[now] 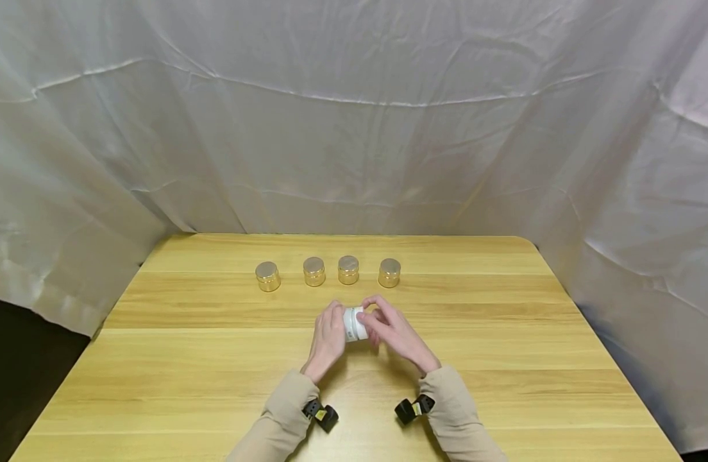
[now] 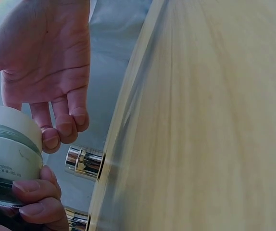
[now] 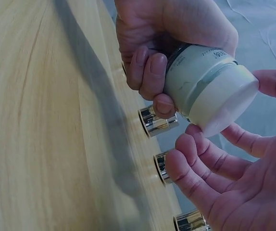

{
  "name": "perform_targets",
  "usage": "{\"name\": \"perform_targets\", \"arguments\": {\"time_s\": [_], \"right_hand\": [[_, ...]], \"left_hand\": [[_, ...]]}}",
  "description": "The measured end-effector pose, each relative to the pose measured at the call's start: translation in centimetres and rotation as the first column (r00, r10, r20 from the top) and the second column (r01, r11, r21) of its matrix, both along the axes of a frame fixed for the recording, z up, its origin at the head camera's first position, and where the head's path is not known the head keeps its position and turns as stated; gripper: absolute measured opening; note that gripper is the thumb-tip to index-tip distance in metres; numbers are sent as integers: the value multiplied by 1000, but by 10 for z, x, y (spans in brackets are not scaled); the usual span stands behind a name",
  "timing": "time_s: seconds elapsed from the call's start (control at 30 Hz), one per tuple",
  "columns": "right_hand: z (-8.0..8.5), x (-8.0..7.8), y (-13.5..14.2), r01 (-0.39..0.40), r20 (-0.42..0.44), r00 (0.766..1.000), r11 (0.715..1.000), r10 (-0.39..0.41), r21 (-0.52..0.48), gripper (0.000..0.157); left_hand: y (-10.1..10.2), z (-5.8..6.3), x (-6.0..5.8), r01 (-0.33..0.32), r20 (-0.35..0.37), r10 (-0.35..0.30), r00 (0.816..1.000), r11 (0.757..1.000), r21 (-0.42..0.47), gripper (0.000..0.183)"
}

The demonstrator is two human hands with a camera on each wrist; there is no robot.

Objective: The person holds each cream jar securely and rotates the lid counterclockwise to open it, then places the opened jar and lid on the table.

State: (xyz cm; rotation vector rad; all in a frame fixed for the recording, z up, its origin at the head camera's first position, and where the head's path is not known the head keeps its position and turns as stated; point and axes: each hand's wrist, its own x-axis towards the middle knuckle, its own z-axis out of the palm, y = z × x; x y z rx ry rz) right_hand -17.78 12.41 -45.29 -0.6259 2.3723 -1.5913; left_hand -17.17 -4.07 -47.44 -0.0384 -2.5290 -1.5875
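Above the table's middle, a small pale glass cosmetic jar [image 1: 351, 325] with a white lid [image 3: 223, 100] is held between both hands. My left hand [image 1: 328, 335] grips the jar's body, its fingers curled round the printed side near the dark base, as the right wrist view shows. On the lid's side, my right hand [image 1: 393, 332] holds the lid's edge between thumb and fingertips, its palm away from the jar. The lid sits on the jar, which lies tilted on its side with the lid toward my right hand.
Beyond the hands, several gold-coloured lidded jars stand in a loose row: a leftmost jar [image 1: 268, 276], two middle jars and a rightmost jar [image 1: 389, 273]. The wooden table [image 1: 504, 333] ends at a grey curtain [image 1: 354, 147] behind and at the sides.
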Motion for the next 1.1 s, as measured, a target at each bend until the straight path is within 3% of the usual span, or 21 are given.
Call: {"name": "perform_targets", "arguments": {"time_s": [0.3, 0.7, 1.1], "right_hand": [[-2, -3, 2, -2, -43, 999, 1000, 1, -21, 28], [1, -5, 5, -1, -62, 998, 989, -8, -147, 30], [3, -8, 15, -15, 118, 991, 917, 68, -399, 45]], "left_hand": [[0, 2, 0, 5, 23, -6, 1000, 1000, 23, 39], [-2, 2, -1, 14, 72, -26, 997, 986, 165, 42], [-6, 3, -1, 135, 74, -175, 982, 916, 378, 54]]}}
